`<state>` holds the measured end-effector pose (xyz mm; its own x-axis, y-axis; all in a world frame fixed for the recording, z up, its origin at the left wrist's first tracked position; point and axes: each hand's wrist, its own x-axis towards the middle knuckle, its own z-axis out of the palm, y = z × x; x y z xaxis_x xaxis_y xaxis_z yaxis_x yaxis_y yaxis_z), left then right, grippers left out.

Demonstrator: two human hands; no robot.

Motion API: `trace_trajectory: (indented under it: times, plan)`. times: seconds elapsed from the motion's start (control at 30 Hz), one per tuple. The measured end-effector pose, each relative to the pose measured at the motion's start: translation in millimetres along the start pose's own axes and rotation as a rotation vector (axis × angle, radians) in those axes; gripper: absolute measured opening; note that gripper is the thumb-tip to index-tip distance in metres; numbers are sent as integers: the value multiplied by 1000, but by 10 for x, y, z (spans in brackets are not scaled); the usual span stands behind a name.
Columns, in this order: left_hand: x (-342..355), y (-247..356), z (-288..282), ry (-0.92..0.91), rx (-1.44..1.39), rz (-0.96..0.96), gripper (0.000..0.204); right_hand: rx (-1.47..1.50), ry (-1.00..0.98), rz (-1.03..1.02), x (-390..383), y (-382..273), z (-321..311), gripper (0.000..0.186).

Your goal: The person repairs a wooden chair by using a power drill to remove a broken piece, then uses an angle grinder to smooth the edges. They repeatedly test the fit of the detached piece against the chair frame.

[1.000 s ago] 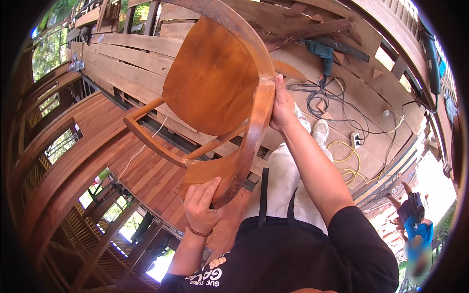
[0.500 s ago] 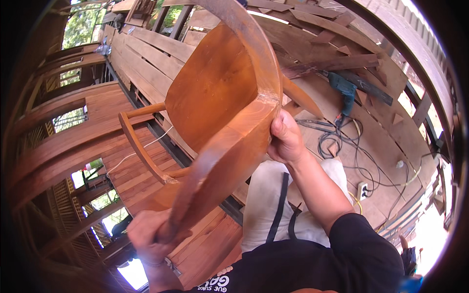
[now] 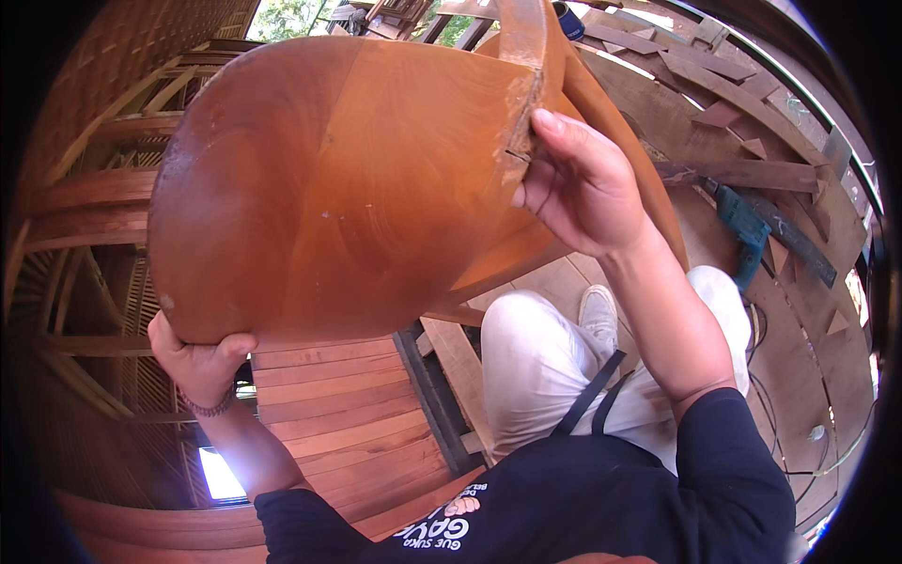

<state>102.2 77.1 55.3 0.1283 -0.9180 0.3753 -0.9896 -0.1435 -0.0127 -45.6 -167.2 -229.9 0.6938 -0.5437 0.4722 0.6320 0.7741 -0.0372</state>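
A brown varnished wooden chair is held up in front of me, its broad curved panel turned toward me and filling much of the view. My left hand grips the panel's lower left edge, thumb on the near face and the other fingers mostly hidden behind. At the panel's right edge my right hand holds the chair by a rough, worn joint, thumb on top and fingers curled below. A dark crack or gap shows in the wood beside that thumb. Part of the frame behind the panel is hidden.
A teal power drill lies on the boards to the right, with black cables near it. Scrap wood pieces are piled at the far right. Reddish floor planks lie below on the left. A blue can-like object stands at the back.
The chair has been turned so its broad panel faces me, and it sits higher. My left hand has moved up and left; my right hand has risen and moved right along with it.
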Motion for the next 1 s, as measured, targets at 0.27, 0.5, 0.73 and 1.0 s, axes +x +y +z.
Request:
trace_trajectory:
  times: [0.27, 0.5, 0.73, 1.0]
  plan:
    - [-54, 133, 47, 43, 67, -36, 72, -94, -52, -16, -28, -29, 48, 39]
    - [-40, 182, 66, 33, 7, -82, 68, -243, 52, -65, -29, 68, 129, 42]
    - [5, 204, 147, 88, 23, -39, 66, -312, 103, -128, -16, 75, 182, 43]
    - [39, 234, 192, 93, 55, 19, 68, -296, 69, -169, 50, 106, -9, 45]
